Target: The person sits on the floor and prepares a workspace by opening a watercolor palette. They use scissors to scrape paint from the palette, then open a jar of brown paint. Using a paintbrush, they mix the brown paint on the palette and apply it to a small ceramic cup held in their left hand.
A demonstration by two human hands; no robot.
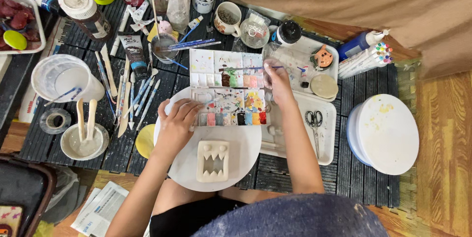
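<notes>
Left hand (178, 119) rests open-fingered, steadying the stiff, light plastic watercolour palette (229, 88) at frame centre by its lower-left edge, while the right hand (278, 82) pinches a thin blue-handled paintbrush (246, 68) over its wells.

head camera looks straight down, fairly close

The paint palette (228, 88) is a white hinged box lying open and flat, its wells smeared with reds, yellows, greens and black. It sits half on the round white board (246, 156). A thin blue-handled brush (255, 68) lies level across the lid.
</notes>
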